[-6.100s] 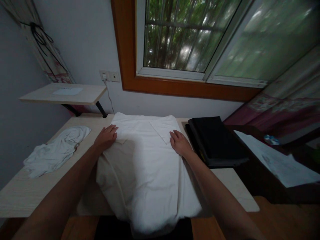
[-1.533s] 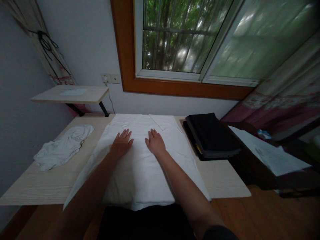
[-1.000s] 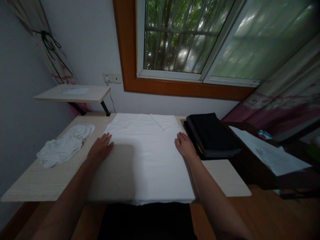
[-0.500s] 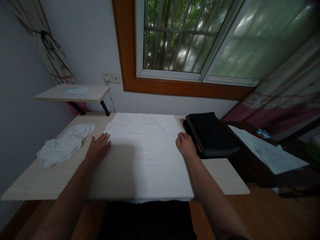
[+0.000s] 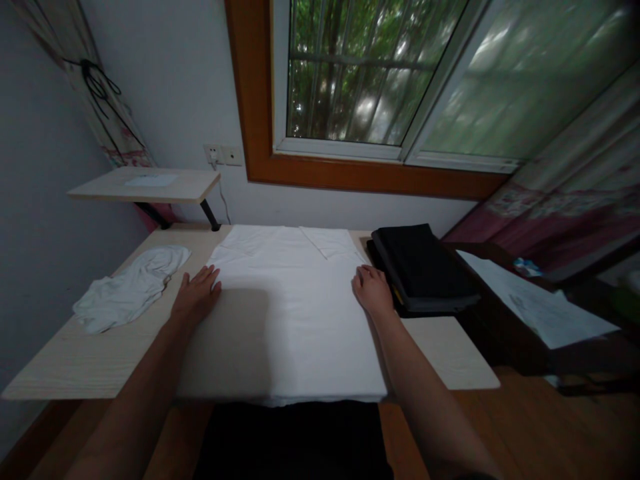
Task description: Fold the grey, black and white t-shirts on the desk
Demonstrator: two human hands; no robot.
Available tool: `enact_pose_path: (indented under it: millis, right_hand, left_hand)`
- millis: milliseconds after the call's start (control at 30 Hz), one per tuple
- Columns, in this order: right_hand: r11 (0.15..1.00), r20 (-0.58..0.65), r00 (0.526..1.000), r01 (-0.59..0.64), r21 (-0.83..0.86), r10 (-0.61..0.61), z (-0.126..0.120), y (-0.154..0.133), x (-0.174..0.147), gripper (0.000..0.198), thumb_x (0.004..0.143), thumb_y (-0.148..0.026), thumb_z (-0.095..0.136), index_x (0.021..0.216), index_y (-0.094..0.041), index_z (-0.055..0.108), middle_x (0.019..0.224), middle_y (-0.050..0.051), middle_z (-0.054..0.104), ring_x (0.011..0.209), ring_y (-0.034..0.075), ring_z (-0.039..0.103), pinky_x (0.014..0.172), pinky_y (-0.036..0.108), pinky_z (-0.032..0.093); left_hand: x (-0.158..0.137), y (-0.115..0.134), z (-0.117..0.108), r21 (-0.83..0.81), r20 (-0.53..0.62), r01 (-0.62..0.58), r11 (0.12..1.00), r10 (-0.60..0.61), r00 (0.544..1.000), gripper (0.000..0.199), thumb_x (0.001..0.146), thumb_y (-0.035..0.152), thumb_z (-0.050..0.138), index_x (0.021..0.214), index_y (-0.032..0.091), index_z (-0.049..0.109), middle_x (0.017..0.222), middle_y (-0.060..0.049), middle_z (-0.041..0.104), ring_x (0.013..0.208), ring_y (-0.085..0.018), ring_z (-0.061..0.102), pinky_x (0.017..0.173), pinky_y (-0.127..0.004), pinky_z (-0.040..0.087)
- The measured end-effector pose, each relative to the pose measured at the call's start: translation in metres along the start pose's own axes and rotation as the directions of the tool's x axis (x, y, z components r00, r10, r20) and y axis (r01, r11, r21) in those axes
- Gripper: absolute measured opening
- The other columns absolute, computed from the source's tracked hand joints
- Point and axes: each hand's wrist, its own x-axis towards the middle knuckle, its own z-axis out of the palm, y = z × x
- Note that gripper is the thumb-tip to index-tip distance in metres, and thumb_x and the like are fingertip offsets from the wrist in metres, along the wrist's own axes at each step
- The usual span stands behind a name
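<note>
A white shirt point(image 5: 310, 320) lies spread over the middle of the table, its near edge hanging slightly over the front. Flat creases and folded corners show at its far end. At the shirt's left edge rests my left hand point(image 5: 199, 293), open, fingers apart and fingertips touching the cloth. My right hand point(image 5: 373, 288) lies on the opposite edge with its fingers loosely bent; they seem to rest on the fabric, and their undersides are hidden. Close beside that hand is a stack of folded black cloth point(image 5: 420, 267).
Another crumpled white garment point(image 5: 130, 287) sits on the left of the pale wooden table point(image 5: 75, 363). Behind it stands a small raised shelf point(image 5: 185, 190) with paper on top. At right, a sheet of paper point(image 5: 540, 300) lies on a dark surface. A window point(image 5: 370, 73) is above.
</note>
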Motion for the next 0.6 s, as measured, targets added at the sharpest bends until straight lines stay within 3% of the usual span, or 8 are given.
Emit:
enact_pose_path:
  millis: [333, 600]
  right_hand:
    - [0.997, -0.009, 0.998, -0.057, -0.055, 0.056, -0.011, -0.009, -0.003, 0.035, 0.097, -0.028, 0.051, 0.124, -0.017, 0.071, 0.132, 0.014, 0.065, 0.112, 0.033, 0.051, 0.093, 0.041, 0.043]
    - [0.996, 0.010, 0.997, -0.076, -0.051, 0.077, -0.017, -0.014, -0.003, 0.035, 0.096, -0.026, 0.051, 0.123, -0.016, 0.071, 0.131, 0.015, 0.065, 0.110, 0.033, 0.050, 0.090, 0.042, 0.042]
  left_hand:
    - [0.002, -0.004, 0.007, 0.011, 0.002, 0.008, 1.000, -0.008, 1.000, 0.056, 0.102, 0.036, 0.032, 0.151, 0.015, 0.050, 0.160, -0.013, 0.044, 0.152, -0.030, 0.037, 0.124, -0.063, 0.024]
    - [0.001, -0.005, 0.009, -0.004, -0.035, 0.000, 1.000, -0.001, 0.999, 0.053, 0.102, 0.035, 0.034, 0.148, 0.017, 0.053, 0.159, -0.013, 0.047, 0.150, -0.030, 0.039, 0.123, -0.063, 0.025]
